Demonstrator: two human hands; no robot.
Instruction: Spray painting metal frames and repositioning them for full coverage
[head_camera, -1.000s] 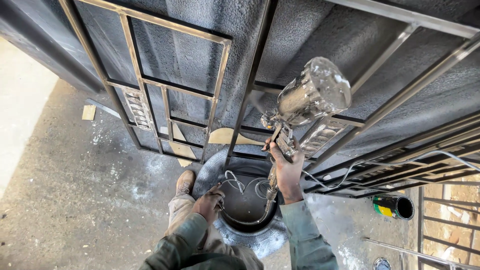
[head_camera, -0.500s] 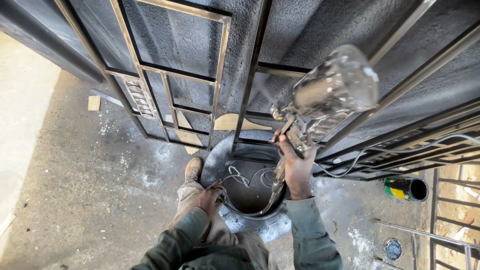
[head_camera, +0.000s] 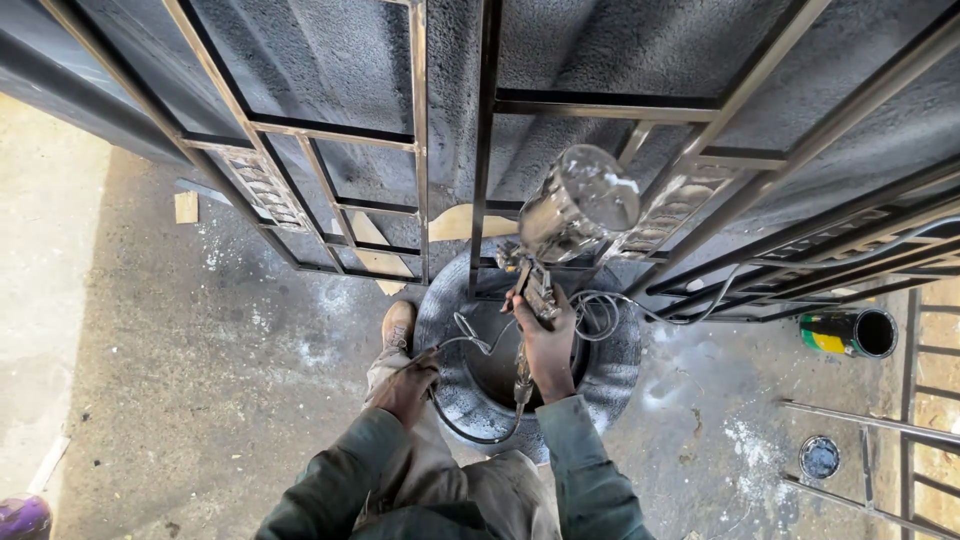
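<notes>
Spray gun (head_camera: 560, 225) with metal cup, raised before dark steel gate frame (head_camera: 420, 150).
Right hand (head_camera: 548, 345) wrapped tight around the gun's grip; compared with half a second ago the cup sits lower and more central against the bars. Left hand (head_camera: 408, 385) closed around the air hose (head_camera: 470, 345) by the knee, unchanged. Old tyre (head_camera: 620, 365) underfoot; open paint tin (head_camera: 850, 333) lying well apart to the right, lid (head_camera: 820, 457) near it.

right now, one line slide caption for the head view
Right hand raises a spray gun toward a metal gate frame.
</notes>
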